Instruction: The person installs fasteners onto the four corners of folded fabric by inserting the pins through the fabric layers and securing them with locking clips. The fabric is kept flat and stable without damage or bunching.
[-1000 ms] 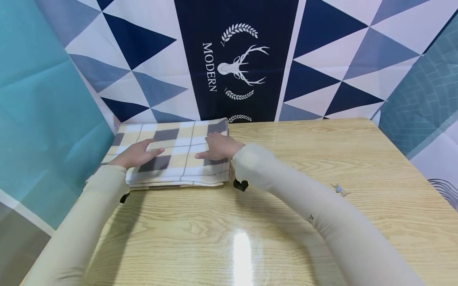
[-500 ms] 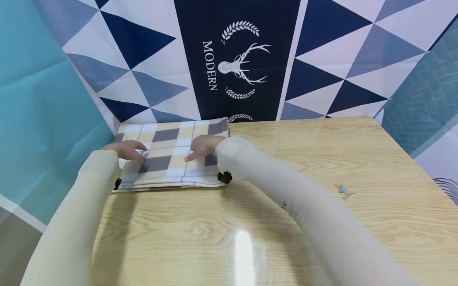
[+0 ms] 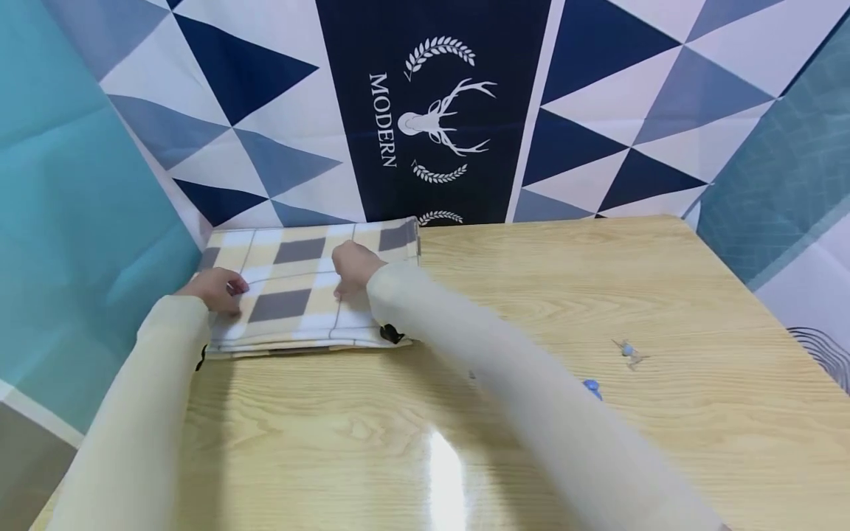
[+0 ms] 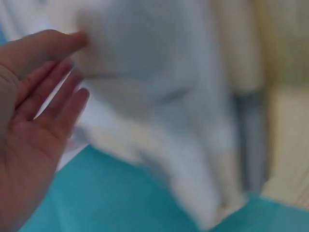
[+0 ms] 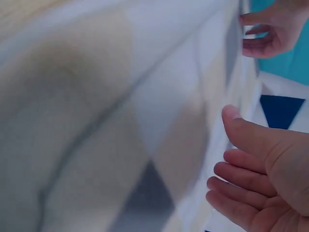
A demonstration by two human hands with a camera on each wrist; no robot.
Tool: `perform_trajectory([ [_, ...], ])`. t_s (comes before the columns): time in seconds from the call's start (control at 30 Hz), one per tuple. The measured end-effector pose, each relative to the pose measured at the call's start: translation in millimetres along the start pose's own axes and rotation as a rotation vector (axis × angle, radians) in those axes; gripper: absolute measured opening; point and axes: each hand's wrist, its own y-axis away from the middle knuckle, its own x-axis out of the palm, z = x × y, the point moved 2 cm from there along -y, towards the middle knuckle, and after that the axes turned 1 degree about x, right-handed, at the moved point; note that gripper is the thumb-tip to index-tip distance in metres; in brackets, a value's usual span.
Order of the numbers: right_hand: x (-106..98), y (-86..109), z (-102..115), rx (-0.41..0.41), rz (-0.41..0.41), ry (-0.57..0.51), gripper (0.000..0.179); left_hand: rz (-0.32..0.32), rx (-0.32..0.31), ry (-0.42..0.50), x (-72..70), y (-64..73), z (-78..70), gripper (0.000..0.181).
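Observation:
A folded plaid cloth (image 3: 282, 304), cream, white and grey-brown, lies in layers at the table's back left. Over its left part is my left hand (image 3: 215, 289). The left wrist view shows that hand (image 4: 41, 116) with loosely bent fingers and the thumb apart from them, pinching nothing; the cloth is blurred beside it. My right hand (image 3: 355, 267) is over the right half of the cloth. In the right wrist view its fingers (image 5: 236, 193) are relaxed and its thumb stands apart, near the cloth's surface. Whether either hand touches the cloth, I cannot tell.
The wood-grain table (image 3: 332, 435) extends to the front and right. A small clear-and-blue item (image 3: 627, 350) lies at right, and a blue object (image 3: 592, 387) shows beside my right sleeve. A patterned backdrop (image 3: 438, 110) stands behind; a teal sheet (image 3: 99, 221) borders the left.
Both hands have moved left over the cloth, the left one toward its left edge and the right one further in from its right edge. The cloth keeps its folded shape.

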Motion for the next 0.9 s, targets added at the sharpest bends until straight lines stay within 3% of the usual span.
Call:
perform_trajectory([
  [0.13,4.9,-14.1,10.0,0.011,-0.029,0.048,0.026,-0.049,-0.040,0.016,2.5,-2.2,2.7,0.035],
  [0.23,9.7,-17.3,15.6,0.043,-0.034,0.086,0.023,-0.050,-0.061,0.009,1.7,-3.0,0.0,0.032],
  [0.47,20.0,-16.4,23.3,0.093,-0.032,0.117,0.026,0.020,-0.082,-0.017,3.5,-6.6,-3.9,0.029],
  [0.7,16.2,-24.4,20.8,0.163,-0.021,0.147,0.028,0.036,-0.069,-0.020,0.5,-12.6,-9.2,0.028],
  [0.9,13.8,-22.8,30.7,0.246,0.025,0.136,0.033,0.130,-0.165,0.009,-2.1,-10.5,-11.6,0.027],
])
